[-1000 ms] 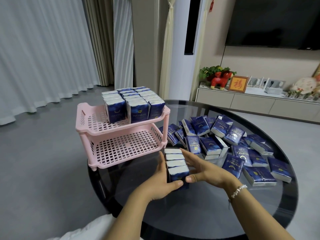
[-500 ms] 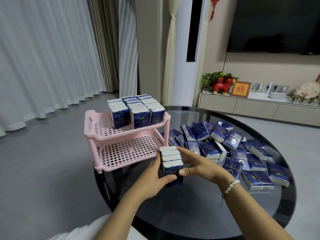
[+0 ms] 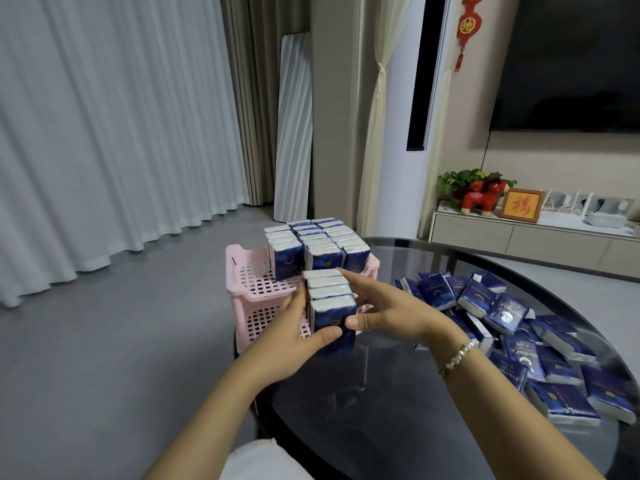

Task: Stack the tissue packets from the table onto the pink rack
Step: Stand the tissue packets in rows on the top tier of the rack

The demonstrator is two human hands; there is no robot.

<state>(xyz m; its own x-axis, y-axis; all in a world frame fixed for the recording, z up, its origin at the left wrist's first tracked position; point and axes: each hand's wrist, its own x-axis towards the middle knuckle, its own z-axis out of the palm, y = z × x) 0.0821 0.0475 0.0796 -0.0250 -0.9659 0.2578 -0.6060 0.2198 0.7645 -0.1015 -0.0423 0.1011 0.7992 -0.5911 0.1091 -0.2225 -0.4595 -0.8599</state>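
Note:
A row of several blue tissue packets [image 3: 330, 299] is pressed between my two hands, held upright above the table in front of the pink rack [image 3: 242, 289]. My left hand [image 3: 294, 336] grips the row's left side, thumb on the front packet. My right hand [image 3: 384, 310] clamps the right side, fingers stretched along the row. The rack's top shelf carries three rows of upright packets [image 3: 317, 242]; its front left part is bare. Many loose packets [image 3: 512, 327] lie in a heap on the right of the round dark glass table [image 3: 398, 403].
The rack stands at the table's left edge, with grey floor beyond. White curtains hang on the left. A low cabinet with a red toy animal [image 3: 481, 199], a framed picture and a plant runs along the back wall under a dark TV.
Both hands have lifted the row of packets off the table, up and toward the rack's top shelf. The camera has tilted up and to the left.

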